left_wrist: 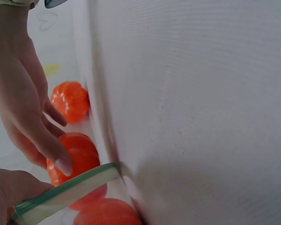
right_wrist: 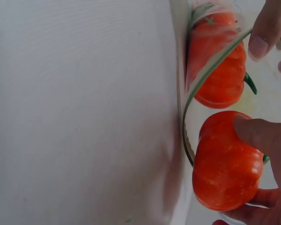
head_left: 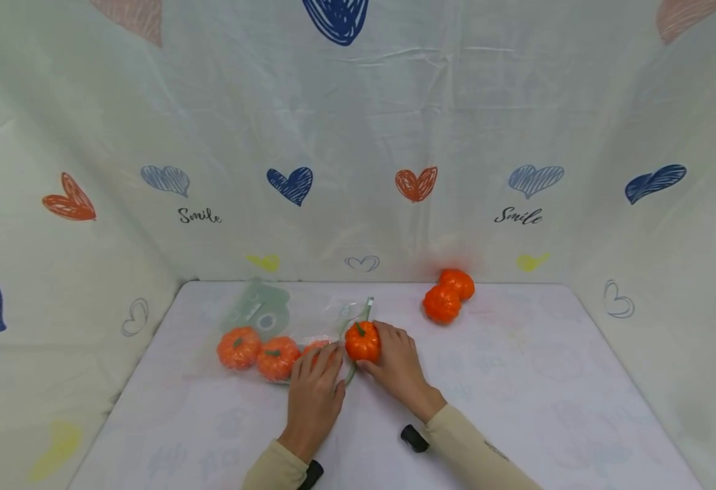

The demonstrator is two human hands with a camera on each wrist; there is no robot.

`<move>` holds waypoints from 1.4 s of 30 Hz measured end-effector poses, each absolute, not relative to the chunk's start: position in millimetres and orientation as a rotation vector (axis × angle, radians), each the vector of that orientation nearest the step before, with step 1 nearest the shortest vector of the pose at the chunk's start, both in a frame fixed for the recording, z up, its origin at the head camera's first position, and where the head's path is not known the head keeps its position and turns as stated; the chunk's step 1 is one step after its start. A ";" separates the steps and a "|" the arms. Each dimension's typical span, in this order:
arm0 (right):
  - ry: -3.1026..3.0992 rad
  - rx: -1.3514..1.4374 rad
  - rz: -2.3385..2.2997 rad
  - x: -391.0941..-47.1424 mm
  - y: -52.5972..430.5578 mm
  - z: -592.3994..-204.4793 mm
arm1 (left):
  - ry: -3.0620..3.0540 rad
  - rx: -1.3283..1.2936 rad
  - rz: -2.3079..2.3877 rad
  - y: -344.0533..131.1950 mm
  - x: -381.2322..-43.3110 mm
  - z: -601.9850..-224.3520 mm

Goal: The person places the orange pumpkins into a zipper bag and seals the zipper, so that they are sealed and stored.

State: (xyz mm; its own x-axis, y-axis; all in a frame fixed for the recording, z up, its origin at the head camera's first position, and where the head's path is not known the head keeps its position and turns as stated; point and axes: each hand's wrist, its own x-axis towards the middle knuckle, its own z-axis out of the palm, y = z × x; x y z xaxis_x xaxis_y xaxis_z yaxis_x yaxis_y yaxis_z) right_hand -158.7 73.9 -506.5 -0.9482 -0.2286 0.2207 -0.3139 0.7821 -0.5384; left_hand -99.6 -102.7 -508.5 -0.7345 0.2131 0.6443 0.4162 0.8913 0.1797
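Note:
A clear plastic zip bag with a green-edged mouth lies on the table, its mouth facing right. Inside it are orange toy pumpkins with green stems: one at the left end, one in the middle and one near the mouth, partly hidden in the head view. My left hand holds the bag's green rim between thumb and fingers, keeping the mouth apart. At the mouth, my right hand grips another pumpkin, thumb on one side and fingers on the other.
Two more orange pumpkins, a front one and a rear one, touch each other at the table's back edge, right of the bag. A white table lies under everything. A curtain printed with hearts hangs behind and along both sides.

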 end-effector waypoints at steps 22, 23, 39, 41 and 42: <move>-2.798 0.445 0.713 -172.4 52.9 -517.2 | -2.393 -0.458 -0.389 -100.5 -101.5 -505.8; -2.791 0.444 0.708 -172.7 52.1 -517.8 | -2.392 -0.458 -0.388 -100.5 -101.5 -505.9; -2.779 0.368 0.747 -165.7 58.9 -521.6 | -2.385 -0.463 -0.395 -102.1 -101.2 -509.1; -2.794 0.344 0.732 -163.9 61.3 -521.7 | -2.392 -0.461 -0.394 -102.1 -101.0 -508.8; -2.798 0.332 0.728 -163.2 62.0 -521.4 | -2.392 -0.461 -0.393 -102.2 -101.1 -508.7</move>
